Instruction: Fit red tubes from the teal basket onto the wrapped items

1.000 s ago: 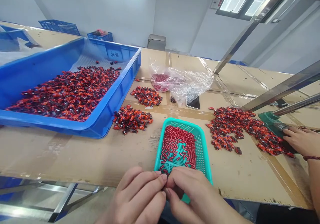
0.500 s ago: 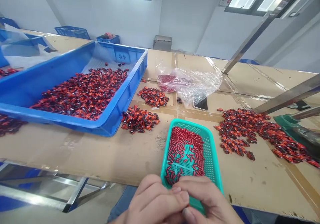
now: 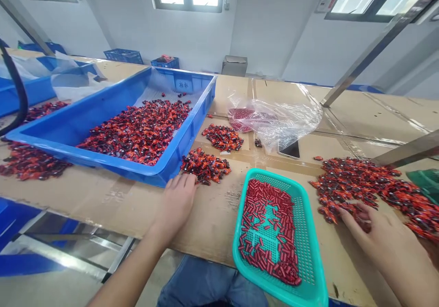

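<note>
My left hand point(image 3: 180, 193) rests on the table by the blue tray's front corner, at the near left edge of a small pile of glossy red-and-black pieces point(image 3: 206, 166). Its fingers are bent and pressed together, and the tips are hidden, so anything in them is not visible. My right hand point(image 3: 377, 231) reaches over the larger pile of red-and-black pieces point(image 3: 353, 179), thumb and fingers apart with loose pieces between them. Between the hands stands a green plastic basket point(image 3: 310, 234) holding many short dark-red tubes point(image 3: 269, 193).
A large blue tray point(image 3: 192, 140) of similar pieces stands at left. Behind the basket lie another small pile point(image 3: 222, 138), a clear plastic bag point(image 3: 274, 115) with red contents, and a phone point(image 3: 290, 150). A slanted metal post point(image 3: 363, 55) rises at right; the table edge is near my lap.
My hands were together over the basket's near end. They have parted: the left went to the small pile by the tray, the right to the large pile. The view has shifted slightly.
</note>
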`<state>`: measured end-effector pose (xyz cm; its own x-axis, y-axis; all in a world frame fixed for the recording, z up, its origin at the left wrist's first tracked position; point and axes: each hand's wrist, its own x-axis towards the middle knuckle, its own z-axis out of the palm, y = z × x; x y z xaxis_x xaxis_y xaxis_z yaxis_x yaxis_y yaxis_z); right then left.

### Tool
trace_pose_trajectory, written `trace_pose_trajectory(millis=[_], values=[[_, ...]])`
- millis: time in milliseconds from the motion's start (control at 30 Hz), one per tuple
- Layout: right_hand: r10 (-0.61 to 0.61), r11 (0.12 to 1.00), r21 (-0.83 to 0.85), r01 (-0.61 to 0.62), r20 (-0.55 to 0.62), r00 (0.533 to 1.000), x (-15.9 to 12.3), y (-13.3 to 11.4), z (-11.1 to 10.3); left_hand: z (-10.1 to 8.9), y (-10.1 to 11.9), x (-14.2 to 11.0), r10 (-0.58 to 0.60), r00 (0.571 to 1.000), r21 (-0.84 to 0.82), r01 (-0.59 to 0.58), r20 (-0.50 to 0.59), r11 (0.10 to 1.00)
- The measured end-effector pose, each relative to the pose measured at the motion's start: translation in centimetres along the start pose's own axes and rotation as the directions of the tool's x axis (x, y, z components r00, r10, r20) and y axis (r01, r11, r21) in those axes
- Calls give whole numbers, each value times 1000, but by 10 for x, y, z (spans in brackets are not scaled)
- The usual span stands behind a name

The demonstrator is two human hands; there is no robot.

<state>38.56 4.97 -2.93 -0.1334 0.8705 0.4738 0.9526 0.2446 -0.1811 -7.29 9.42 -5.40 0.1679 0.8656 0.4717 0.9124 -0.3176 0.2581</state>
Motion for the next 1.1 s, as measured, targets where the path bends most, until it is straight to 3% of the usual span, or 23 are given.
trace_pose_trajectory(millis=[100,167,200,300,400,533,633,700,800,900,1000,1100], values=[[51,994,-90,-59,-93,994,-3,-31,4,-2,3,0,3,1000,-97,-5,-23,995],[-35,999,-4,35,1,999,-3,-67,2,-7,7,-1,17,998,-194,-28,-54,981],[-131,982,149,115,104,986,-2,-88,1,-10,9,-2,27,997,-243,-43,-69,969],[-324,898,419,138,413,851,5,-140,-1,-21,20,-4,54,994,-366,-86,-95,927],[-350,907,408,102,600,719,10,-165,3,-32,36,-9,85,994,-445,-110,-75,889],[-334,920,381,90,646,687,9,-163,12,-43,57,-19,67,998,-599,-61,-13,798],[-331,907,418,58,618,713,7,-157,12,-47,67,-27,54,998,-728,-11,36,685],[-322,861,508,-2,549,772,8,-156,8,-48,72,-30,56,996,-785,15,64,619],[-289,729,681,-61,388,875,12,-161,0,-49,79,-34,70,996,-814,7,59,581],[-229,598,801,-33,211,950,17,-174,-8,-49,87,-35,66,998,-824,-31,7,566],[-201,537,841,73,44,979,20,-189,-14,-52,95,-36,71,996,-818,-83,-52,569],[-230,566,810,156,-27,973,21,-200,-16,-57,101,-36,125,987,-752,-160,-103,640]])
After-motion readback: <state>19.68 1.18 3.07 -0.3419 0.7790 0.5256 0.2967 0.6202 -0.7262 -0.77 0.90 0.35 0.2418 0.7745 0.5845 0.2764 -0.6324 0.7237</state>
